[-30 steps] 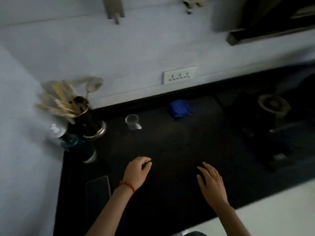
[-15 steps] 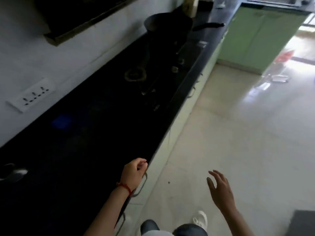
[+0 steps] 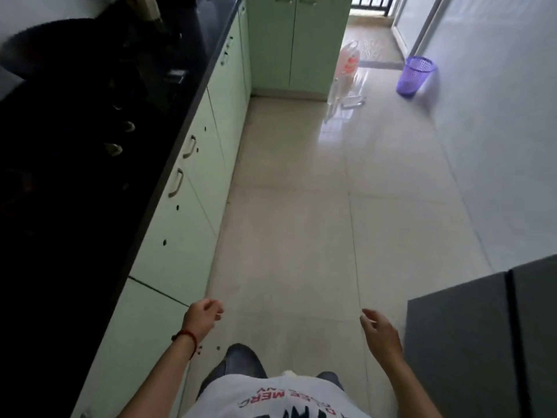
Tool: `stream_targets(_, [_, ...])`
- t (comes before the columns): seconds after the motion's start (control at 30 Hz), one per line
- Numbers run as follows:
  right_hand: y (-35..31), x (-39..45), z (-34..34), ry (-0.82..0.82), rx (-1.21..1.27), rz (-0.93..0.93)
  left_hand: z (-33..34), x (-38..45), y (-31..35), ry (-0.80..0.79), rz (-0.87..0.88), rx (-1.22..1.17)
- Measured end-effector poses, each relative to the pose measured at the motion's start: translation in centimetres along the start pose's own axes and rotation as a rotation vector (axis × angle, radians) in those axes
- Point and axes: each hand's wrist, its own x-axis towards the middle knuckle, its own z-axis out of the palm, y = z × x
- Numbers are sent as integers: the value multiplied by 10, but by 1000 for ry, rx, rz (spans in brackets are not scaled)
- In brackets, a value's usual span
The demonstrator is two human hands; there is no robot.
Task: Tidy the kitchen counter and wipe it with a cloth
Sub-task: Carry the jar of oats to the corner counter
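Black stone kitchen counter (image 3: 90, 206) runs along the left above pale green cabinets (image 3: 193, 206), the person's left hand (image 3: 202, 319) loosely curled and right hand (image 3: 381, 333) relaxed, both empty, beside it; a purple wastebasket (image 3: 414, 75) stands well beyond.

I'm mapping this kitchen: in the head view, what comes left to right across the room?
Black counter → green cabinets → plastic bag → purple basket → white wall.

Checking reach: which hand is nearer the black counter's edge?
Left. The left hand hangs just off the counter edge; the right hand hangs farther out over the floor.
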Motion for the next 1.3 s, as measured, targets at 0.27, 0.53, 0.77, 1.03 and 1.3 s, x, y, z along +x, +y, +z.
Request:
stream_targets(0.27, [-97, 119, -9, -6, 73, -25, -1, 75, 61, 37, -66, -58])
stream_targets(0.53, [-190, 229, -17, 40, 101, -1, -6, 189, 184, -51, -56, 1])
stream_targets(0.77, [-218, 316, -46, 90, 178, 135, 30, 284, 343, -158, 12, -15])
stream_targets(1.03, [-273, 473, -84, 66, 221, 183, 82, 403, 506, -135, 78, -69])
stream_targets(1.3, [-381, 636, -141, -95, 116, 54, 106, 471, 576, -10, -103, -204])
